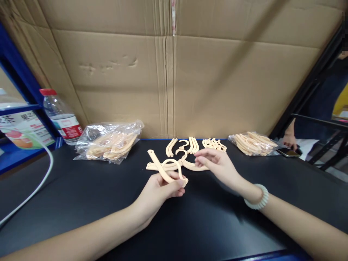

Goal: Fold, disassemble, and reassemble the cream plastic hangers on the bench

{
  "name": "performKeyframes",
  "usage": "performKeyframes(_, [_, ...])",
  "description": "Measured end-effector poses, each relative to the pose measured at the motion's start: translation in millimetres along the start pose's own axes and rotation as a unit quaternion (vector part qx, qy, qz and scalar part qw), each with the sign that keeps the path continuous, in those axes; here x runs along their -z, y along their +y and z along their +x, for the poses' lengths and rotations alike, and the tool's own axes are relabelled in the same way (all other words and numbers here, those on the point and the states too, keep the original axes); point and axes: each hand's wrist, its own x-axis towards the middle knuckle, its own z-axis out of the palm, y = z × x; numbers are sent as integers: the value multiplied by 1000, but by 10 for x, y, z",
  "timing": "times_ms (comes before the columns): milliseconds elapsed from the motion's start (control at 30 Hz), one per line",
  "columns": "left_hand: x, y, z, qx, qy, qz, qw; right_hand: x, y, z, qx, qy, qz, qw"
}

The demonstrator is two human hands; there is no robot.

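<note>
Pinched in my left hand is a partly assembled beige hanger, one arm slanting up to the left and its curved hook above my fingers. Behind it an assembled hanger lies on the black table, its hook standing toward the back. My right hand hovers over the right arm of that hanger, fingers loosely curled and apart, with nothing visible in them. Farther back lie loose hanger arms, more arms, a single hook and a pile of hooks.
A clear bag of hanger parts lies at the left, another bag at the right. A red-capped bottle stands by the blue shelf. A white cable crosses the left side. Another person's hand is near a phone. Cardboard walls the back.
</note>
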Motion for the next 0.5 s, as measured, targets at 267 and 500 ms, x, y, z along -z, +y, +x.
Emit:
performKeyframes(267, [-7, 35, -4, 19, 8, -13, 1000, 498, 384, 311, 161, -118, -410, 890])
performKeyframes(500, [-26, 33, 28, 18, 9, -6, 1000, 504, 526, 436, 173, -158, -430, 872])
